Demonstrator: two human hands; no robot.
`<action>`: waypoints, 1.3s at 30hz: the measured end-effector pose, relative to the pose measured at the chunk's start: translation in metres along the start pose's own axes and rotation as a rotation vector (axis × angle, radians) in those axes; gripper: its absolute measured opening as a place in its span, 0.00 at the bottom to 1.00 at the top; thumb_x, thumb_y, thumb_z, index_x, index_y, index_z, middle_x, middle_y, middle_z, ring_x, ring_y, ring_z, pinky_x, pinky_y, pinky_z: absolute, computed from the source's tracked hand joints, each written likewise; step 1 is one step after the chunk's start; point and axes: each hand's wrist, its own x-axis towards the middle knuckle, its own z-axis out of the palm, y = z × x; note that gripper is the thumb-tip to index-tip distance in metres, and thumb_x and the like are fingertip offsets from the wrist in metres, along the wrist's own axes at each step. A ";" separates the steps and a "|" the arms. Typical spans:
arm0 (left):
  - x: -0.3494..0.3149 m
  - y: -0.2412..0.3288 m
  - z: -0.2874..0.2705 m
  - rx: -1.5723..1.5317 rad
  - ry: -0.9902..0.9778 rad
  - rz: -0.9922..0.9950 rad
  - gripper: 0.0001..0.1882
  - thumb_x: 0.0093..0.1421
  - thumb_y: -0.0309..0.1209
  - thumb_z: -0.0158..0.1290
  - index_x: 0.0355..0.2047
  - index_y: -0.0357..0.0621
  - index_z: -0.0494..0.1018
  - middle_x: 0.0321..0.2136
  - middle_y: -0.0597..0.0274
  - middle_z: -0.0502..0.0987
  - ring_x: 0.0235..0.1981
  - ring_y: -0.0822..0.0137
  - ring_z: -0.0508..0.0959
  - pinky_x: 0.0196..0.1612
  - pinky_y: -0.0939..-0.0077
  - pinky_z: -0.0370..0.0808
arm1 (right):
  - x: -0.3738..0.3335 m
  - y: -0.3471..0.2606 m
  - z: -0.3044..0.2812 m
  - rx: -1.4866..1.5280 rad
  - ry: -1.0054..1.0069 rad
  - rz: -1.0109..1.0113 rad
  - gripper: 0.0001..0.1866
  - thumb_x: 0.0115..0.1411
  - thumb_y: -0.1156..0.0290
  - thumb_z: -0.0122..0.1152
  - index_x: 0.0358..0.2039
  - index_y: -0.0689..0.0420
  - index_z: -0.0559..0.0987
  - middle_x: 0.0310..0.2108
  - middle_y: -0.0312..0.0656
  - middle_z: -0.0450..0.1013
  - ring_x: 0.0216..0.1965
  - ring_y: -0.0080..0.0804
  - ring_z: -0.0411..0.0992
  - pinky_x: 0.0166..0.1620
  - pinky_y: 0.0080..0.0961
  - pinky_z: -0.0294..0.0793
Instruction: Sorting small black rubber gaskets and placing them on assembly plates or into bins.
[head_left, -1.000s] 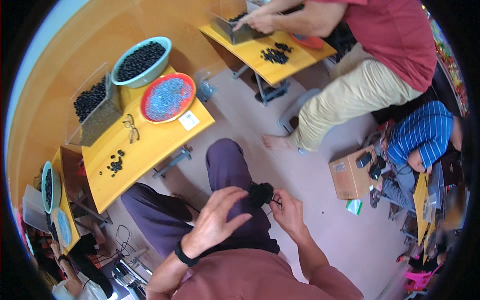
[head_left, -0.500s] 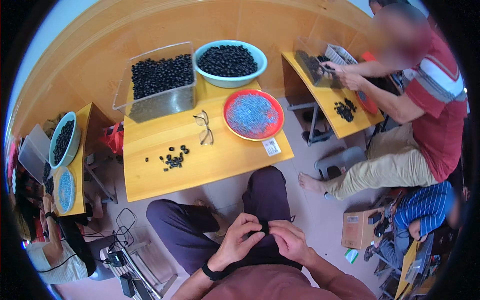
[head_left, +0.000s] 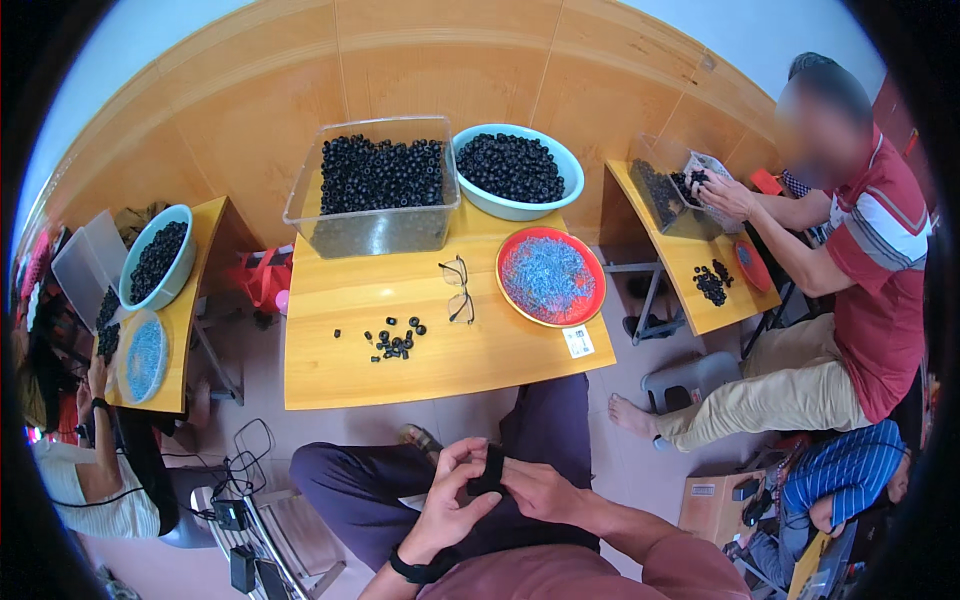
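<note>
Both hands are together over my lap, at a black piece whose exact kind I cannot make out. It looks like a short dark strip standing upright between them. My left hand, with a black band on its wrist, curls its fingers and thumb round the piece from the left. From the other side my right hand closes on it, fingertips partly hidden behind it. Ahead on the yellow table lies a loose group of small black ring-like parts.
A clear bin and a light-blue basin, both with black parts, stand at the table's back. A red tray of thin bluish pieces and eyeglasses lie nearer. Another person works at the right table.
The view has tilted up, so the table sits further right and lower. The black piece now shows longer and more upright between my hands. The person at right has raised their hands at the bin.
</note>
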 end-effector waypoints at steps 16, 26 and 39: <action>0.030 0.010 0.076 0.563 -0.037 0.307 0.17 0.45 0.19 0.66 0.37 0.37 0.75 0.45 0.51 0.77 0.49 0.49 0.75 0.52 0.57 0.72 | -0.047 0.023 -0.024 0.618 0.379 0.280 0.20 0.67 0.84 0.50 0.59 0.62 0.77 0.69 0.50 0.63 0.69 0.41 0.62 0.69 0.36 0.61; 0.020 -0.011 0.086 0.572 -0.132 0.262 0.14 0.45 0.26 0.71 0.30 0.39 0.77 0.33 0.57 0.80 0.38 0.55 0.80 0.47 0.63 0.71 | -0.061 0.034 -0.049 0.137 0.160 0.135 0.28 0.67 0.77 0.54 0.67 0.63 0.66 0.69 0.51 0.62 0.73 0.46 0.54 0.70 0.39 0.60; 0.000 -0.012 0.090 0.522 -0.240 0.130 0.10 0.51 0.25 0.67 0.33 0.35 0.80 0.38 0.50 0.82 0.42 0.49 0.80 0.48 0.60 0.75 | -0.053 0.035 -0.018 1.219 0.517 0.418 0.55 0.61 0.79 0.64 0.76 0.50 0.35 0.77 0.42 0.28 0.75 0.49 0.45 0.69 0.50 0.60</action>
